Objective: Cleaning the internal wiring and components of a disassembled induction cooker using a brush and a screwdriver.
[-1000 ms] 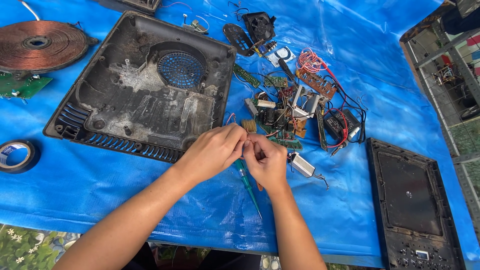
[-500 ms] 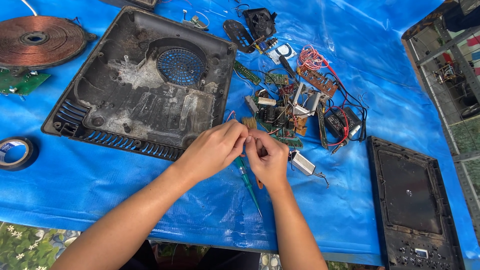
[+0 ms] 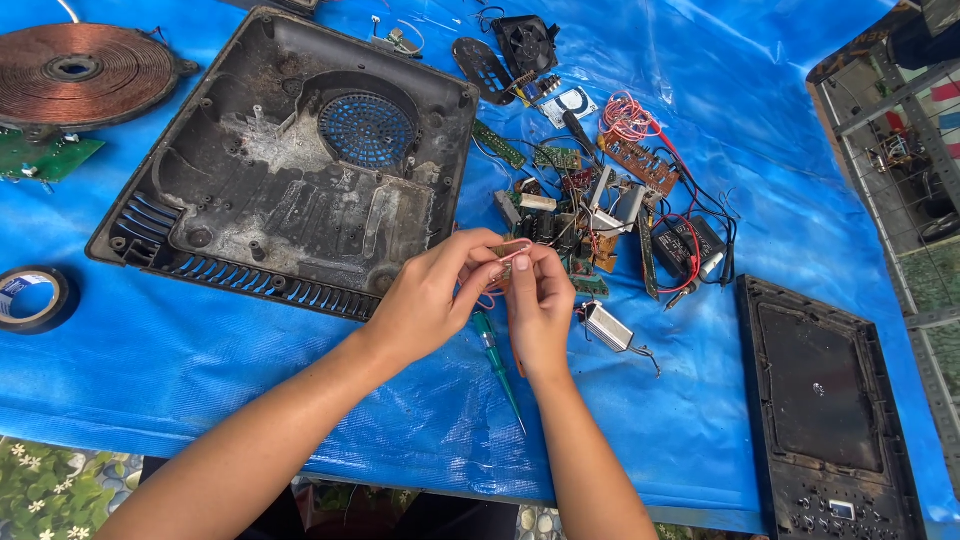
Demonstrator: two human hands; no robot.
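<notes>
My left hand [image 3: 432,297] and my right hand [image 3: 540,305] meet over the blue tarp [image 3: 180,370], fingertips together. Between them they pinch a small pinkish-red wire part [image 3: 508,252], held just in front of a heap of circuit boards and wires [image 3: 600,215]. A green-handled screwdriver [image 3: 497,365] lies on the tarp under my hands, tip pointing toward me. A small silver box component [image 3: 608,326] with leads lies right of my right hand.
A dirty black cooker base shell [image 3: 290,170] with a blue fan grille lies at left. A copper coil [image 3: 75,70], a green board [image 3: 45,155] and a tape roll [image 3: 35,297] are far left. A black glass top panel [image 3: 825,400] is at right. A small fan [image 3: 527,42] sits at the back.
Both hands stay together near the same spot, fingers working the small wire part. Nothing else on the tarp has moved.
</notes>
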